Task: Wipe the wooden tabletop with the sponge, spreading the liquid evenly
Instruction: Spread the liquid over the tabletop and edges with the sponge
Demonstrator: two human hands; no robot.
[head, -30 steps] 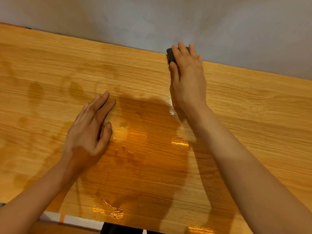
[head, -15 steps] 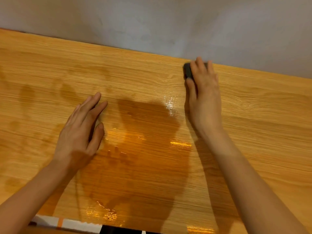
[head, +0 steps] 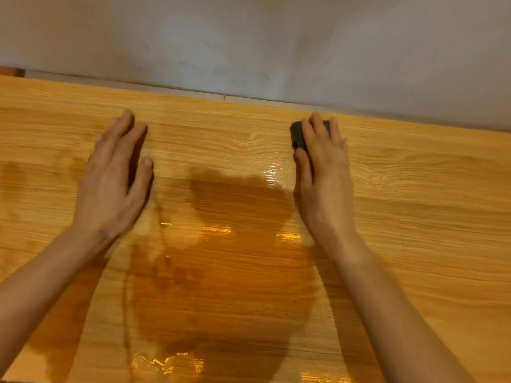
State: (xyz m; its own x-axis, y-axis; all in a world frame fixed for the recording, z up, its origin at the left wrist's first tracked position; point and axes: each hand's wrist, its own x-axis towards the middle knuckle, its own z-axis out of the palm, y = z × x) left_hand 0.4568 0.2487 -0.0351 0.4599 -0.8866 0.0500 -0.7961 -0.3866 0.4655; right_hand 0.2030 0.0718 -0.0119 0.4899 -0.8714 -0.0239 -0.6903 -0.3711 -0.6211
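Indoors: wooden tabletop point(head: 414, 217) against plain grey wall point(head: 249, 37).

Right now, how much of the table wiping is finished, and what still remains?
Done: the middle of the wooden tabletop already shines with a dark wet patch. In hand: the right hand presses the dark sponge flat near the far edge by the wall; the left hand lies flat, holding nothing. Left: the liquid looks patchy, and the far right side appears dry, so spreading is not finished.

Right hand point(head: 323, 164) presses dark sponge point(head: 298, 135) on wet tabletop point(head: 414, 217).
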